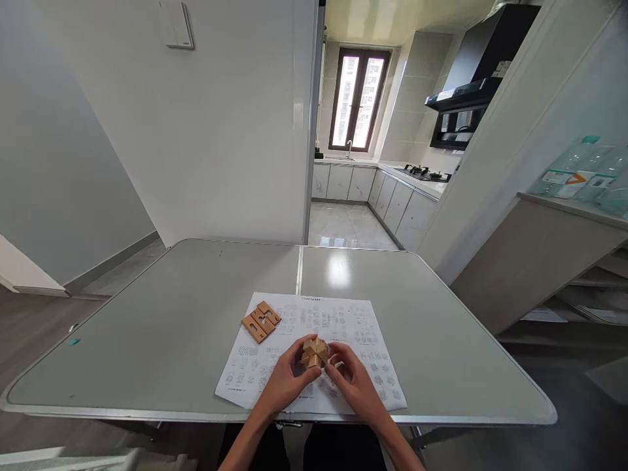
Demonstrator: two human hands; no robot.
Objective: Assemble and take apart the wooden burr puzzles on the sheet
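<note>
A small wooden interlocking burr puzzle (pixel 314 353) is held between my two hands, just above a printed sheet (pixel 314 314). My left hand (pixel 290 377) grips its left side, thumb below and fingers behind. On the other side my right hand (pixel 352 379) has its thumb and fingertips closed against the puzzle's right edge. Flat wooden pieces with cut-out slots (pixel 261 322) lie together at the sheet's upper left. The paper carries rows of small line diagrams, partly covered by my hands.
The sheet rests near the front edge of a grey table (pixel 161 327) with a metal rim and a centre seam. A small teal bit (pixel 74 341) lies at the far left. Plastic bottles (pixel 569 171) stand on a shelf to the right. A kitchen opens beyond.
</note>
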